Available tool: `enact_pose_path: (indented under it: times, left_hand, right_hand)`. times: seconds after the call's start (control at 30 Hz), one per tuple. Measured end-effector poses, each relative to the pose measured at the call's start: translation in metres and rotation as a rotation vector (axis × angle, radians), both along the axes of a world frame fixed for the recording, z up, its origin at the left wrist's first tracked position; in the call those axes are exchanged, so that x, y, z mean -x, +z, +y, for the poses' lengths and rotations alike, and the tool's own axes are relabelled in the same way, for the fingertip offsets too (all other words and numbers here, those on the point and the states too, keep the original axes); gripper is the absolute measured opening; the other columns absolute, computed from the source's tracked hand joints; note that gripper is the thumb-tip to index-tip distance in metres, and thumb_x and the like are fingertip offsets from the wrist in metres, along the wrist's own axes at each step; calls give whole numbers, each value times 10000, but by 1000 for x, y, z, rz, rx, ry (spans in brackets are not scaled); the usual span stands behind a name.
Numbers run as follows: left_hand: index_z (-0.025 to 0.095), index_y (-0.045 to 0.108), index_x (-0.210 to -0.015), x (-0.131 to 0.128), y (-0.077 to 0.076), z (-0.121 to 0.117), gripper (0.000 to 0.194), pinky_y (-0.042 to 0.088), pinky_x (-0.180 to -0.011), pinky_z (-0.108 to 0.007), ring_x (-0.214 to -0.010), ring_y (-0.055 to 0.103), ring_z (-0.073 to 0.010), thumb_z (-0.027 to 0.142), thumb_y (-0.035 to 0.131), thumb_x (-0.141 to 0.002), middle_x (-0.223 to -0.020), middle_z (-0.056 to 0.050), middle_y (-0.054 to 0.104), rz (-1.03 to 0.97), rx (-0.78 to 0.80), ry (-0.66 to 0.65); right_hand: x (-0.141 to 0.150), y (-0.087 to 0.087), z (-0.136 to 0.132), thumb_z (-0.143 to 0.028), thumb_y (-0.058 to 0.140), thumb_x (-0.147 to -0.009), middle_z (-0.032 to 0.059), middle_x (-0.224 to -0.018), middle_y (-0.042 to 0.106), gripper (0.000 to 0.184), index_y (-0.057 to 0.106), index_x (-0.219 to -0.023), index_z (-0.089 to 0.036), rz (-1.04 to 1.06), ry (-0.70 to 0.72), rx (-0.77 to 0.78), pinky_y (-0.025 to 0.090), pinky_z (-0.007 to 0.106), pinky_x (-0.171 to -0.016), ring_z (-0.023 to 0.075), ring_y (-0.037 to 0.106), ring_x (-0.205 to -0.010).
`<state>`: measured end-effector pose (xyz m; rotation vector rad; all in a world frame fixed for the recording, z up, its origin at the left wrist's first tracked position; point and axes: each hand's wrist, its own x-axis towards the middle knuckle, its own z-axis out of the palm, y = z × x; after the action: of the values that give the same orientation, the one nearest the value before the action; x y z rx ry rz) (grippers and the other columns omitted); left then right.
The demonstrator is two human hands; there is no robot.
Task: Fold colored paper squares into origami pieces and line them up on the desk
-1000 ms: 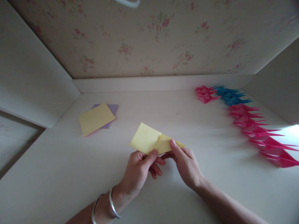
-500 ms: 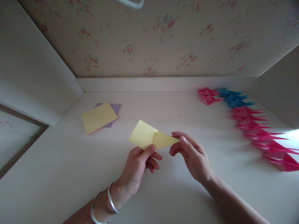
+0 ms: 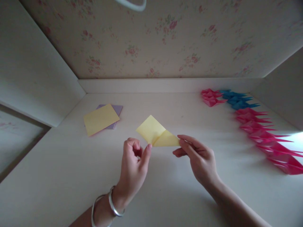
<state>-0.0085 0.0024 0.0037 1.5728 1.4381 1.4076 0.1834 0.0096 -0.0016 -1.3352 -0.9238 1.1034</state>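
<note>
A folded piece of yellow origami paper [image 3: 151, 129] is held up over the white tabletop, with a square part at the left and a narrow folded point at the right. My right hand [image 3: 201, 156] pinches the pointed end between thumb and fingers. My left hand [image 3: 134, 160] is below and left of the paper, its fingers curled and its thumb apart from them. That thumb's tip is at the paper's bottom corner; whether it touches cannot be told. Two silver bangles [image 3: 113, 203] are on the left wrist.
Yellow paper sheets [image 3: 101, 119] lie over purple paper [image 3: 117, 109] at the left. Several folded pink paper pieces [image 3: 260, 135] stand in a row on the right, with blue ones [image 3: 239, 101] and more pink ones [image 3: 211, 97] behind. A flowered wall [image 3: 142, 41] rises at the back.
The left hand has loosened its pinch on the paper and shifted left, its fingers now curled. The paper has turned and risen slightly, still held by the right hand.
</note>
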Motion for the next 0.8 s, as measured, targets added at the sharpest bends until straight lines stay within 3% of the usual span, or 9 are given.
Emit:
enact_pose_path:
  times: [0.07,0.13,0.23,0.33,0.5,0.63,0.7,0.8]
  left_hand:
    - [212,498,-879,3,1,-2,209,522,-728,-297,-802,571,-160,165,697,-839,-856,-6,492,330,-314,3]
    - [195,590,-1027,4,1,-2,272,509,-873,-397,-988,576,-243,143,736,-803,-1018,-85,580,595,-491,-34]
    - [190,579,-1228,7,-2,3,375,458,-992,-467,-1103,583,-275,96,643,-870,-1189,-117,645,773,-433,-187]
    - [182,598,-1214,10,-5,7,352,525,-896,-375,-962,662,-216,20,516,-912,-1093,-79,724,773,-376,-255]
    - [186,611,-1246,10,-6,5,338,545,-868,-384,-965,688,-247,107,547,-923,-1128,-101,731,763,-324,-251]
    - [200,657,-1199,9,-4,2,352,530,-894,-363,-967,697,-239,56,497,-920,-1102,-93,748,670,-308,-274]
    - [198,700,-1112,9,-2,3,285,531,-864,-328,-904,707,-223,91,509,-929,-1025,-88,764,555,-227,-223]
    - [206,743,-958,9,5,6,171,537,-667,-247,-669,689,-173,236,578,-929,-791,-44,755,269,53,-109]
  right_hand:
    - [0,1,0,-395,739,-800,37,-574,736,305,740,-998,-163,21,8,2,603,291,-533,196,717,-523]
    - [0,0,0,-388,741,-802,35,-567,734,290,742,-986,-163,48,38,11,596,279,-526,190,713,-517]
    - [-1,-1,-2,-371,742,-812,29,-561,731,260,741,-981,-172,111,89,15,588,265,-528,175,705,-505]
    - [-2,-3,-4,-349,749,-815,49,-665,766,240,736,-981,-177,187,141,10,583,258,-517,162,700,-507]
    - [-4,-3,-5,-332,742,-825,68,-680,769,261,716,-1012,-152,248,207,40,581,269,-521,162,692,-501]
    - [-3,1,-6,-350,705,-859,63,-658,762,290,684,-1080,-164,276,290,30,579,272,-557,196,730,-622]
    - [-2,2,-8,-362,665,-891,66,-735,774,276,668,-1102,-184,237,289,-17,577,277,-561,178,716,-608]
    - [0,1,-12,-319,625,-919,63,-846,765,214,650,-1102,-211,42,209,-162,585,306,-605,157,686,-606]
